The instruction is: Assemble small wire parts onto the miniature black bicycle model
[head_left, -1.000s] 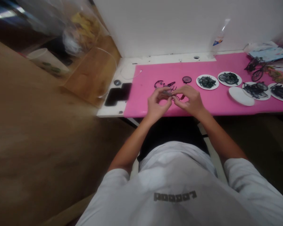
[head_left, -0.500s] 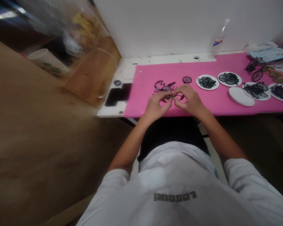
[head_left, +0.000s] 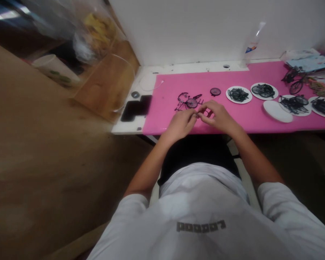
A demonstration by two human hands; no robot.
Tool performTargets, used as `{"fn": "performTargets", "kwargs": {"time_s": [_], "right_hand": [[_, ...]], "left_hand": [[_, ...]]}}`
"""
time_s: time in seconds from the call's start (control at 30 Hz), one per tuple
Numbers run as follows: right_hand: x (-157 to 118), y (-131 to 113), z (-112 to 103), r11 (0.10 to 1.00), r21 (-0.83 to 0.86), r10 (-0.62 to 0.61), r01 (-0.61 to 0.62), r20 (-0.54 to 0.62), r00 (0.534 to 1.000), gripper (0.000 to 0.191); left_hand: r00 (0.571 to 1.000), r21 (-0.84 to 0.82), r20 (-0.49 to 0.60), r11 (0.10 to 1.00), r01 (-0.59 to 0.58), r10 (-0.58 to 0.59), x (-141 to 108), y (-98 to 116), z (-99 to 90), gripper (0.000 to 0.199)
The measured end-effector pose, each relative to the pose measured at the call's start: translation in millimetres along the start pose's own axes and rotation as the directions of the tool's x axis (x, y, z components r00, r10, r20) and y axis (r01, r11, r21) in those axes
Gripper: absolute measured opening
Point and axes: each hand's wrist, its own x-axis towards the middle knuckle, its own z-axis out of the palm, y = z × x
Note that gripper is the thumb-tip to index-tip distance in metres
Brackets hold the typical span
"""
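Note:
Fingertips of my left hand (head_left: 182, 122) and my right hand (head_left: 216, 115) meet in a pinch above the near edge of the pink mat (head_left: 173, 85). Between them is a small dark part, mostly hidden, too small to name. Just beyond my hands lie black miniature bicycle parts (head_left: 182, 103), with a small spoked wheel (head_left: 191, 103) among them. A separate small wheel (head_left: 215, 91) rests on the mat past my right hand.
White plates of black parts (head_left: 238, 94) stand to the right, beside an overturned-looking white plate (head_left: 277, 111). A miniature bicycle (head_left: 295, 81) stands at the far right. Dark phones (head_left: 135, 109) lie at the left, and a clear bottle (head_left: 251, 47) is by the wall.
My left hand has turned over slightly, its fingers closing in more. The dark part in the pinch shows less, and more of the bicycle parts behind is visible.

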Motion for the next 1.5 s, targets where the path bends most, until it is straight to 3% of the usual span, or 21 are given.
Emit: {"fn": "performTargets", "kwargs": {"time_s": [0.23, 0.4, 0.6, 0.73, 0.97, 1.1, 1.5], "right_hand": [[2.8, -3.4, -2.6, 0.971, 0.21, 0.118, -0.117, 0.01, 0.993, 0.025], [1.9, -1.6, -1.5, 0.988, 0.146, 0.054, -0.052, -0.009, 0.999, 0.023], [0.3, -4.4, -0.5, 0.995, 0.101, -0.02, 0.021, -0.016, 1.0, 0.023], [0.4, -11.9, -1.6, 0.997, 0.082, -0.009, 0.011, -0.023, 1.0, 0.027], [0.2, -18.0, 3.1, 0.994, 0.096, 0.069, -0.053, -0.174, 0.982, 0.038], [-0.8, -18.5, 5.3, 0.997, 0.071, 0.05, -0.037, -0.195, 0.98, 0.035], [-1.3, -19.4, 12.9, 0.996, 0.051, 0.087, -0.077, -0.228, 0.97, 0.033]], "left_hand": [[0.999, -0.11, -0.041, 0.994, 0.006, -0.011, 0.9, -5.5, 5.2, 0.045], [0.995, -0.224, -0.092, 0.974, 0.015, -0.037, 2.8, -11.7, 10.1, 0.049], [0.99, -0.24, -0.134, 0.971, 0.004, -0.037, 3.4, -14.0, 13.1, 0.049], [0.986, -0.233, -0.16, 0.972, 0.014, -0.053, 3.9, -13.1, 13.7, 0.054], [0.967, -0.241, -0.235, 0.97, 0.044, -0.102, 6.9, -6.8, 14.0, 0.061], [0.961, -0.262, -0.26, 0.965, 0.021, -0.091, 8.6, -5.6, 15.2, 0.059], [0.968, -0.423, -0.204, 0.905, 0.046, -0.145, 3.6, -10.4, 24.6, 0.05]]}}
